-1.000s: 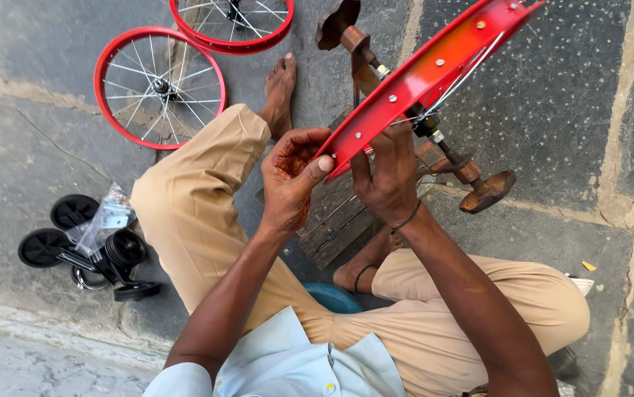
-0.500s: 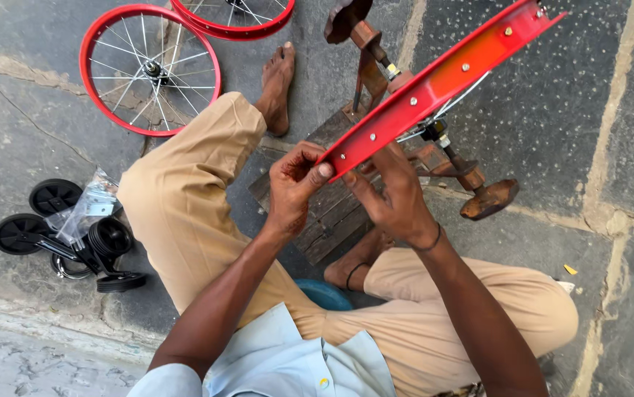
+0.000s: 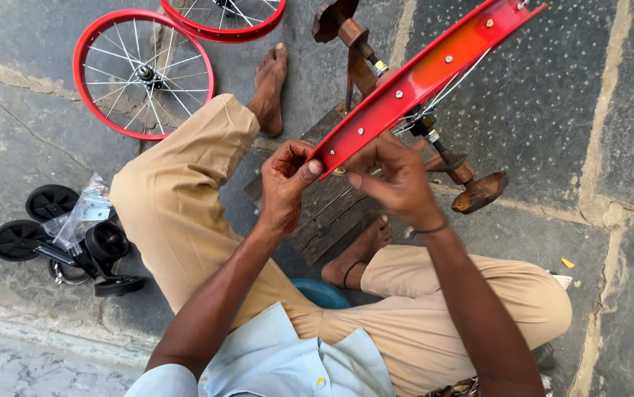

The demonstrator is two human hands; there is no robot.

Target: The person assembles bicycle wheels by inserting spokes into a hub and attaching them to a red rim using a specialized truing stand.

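A red bicycle wheel rim (image 3: 435, 70) with thin spokes stands edge-on in a rusty brown truing stand (image 3: 471, 184), which rests on a worn wooden base (image 3: 332, 213). My left hand (image 3: 287, 184) pinches the rim's near end, thumb pressed on its edge. My right hand (image 3: 398, 176) curls under the same end from the other side, fingers touching the rim and spokes. I sit on the ground in tan trousers with bare feet either side of the base.
Two more red spoked wheels (image 3: 140, 73) (image 3: 225, 18) lie on the stone floor at upper left. Small black training wheels (image 3: 59, 235) with a clear plastic bag sit at left. A blue stool edge (image 3: 321, 292) shows beneath me.
The view has shifted slightly, and the rim has turned a little in the stand. Both hands stay on its near end, fingers adjusting their hold.
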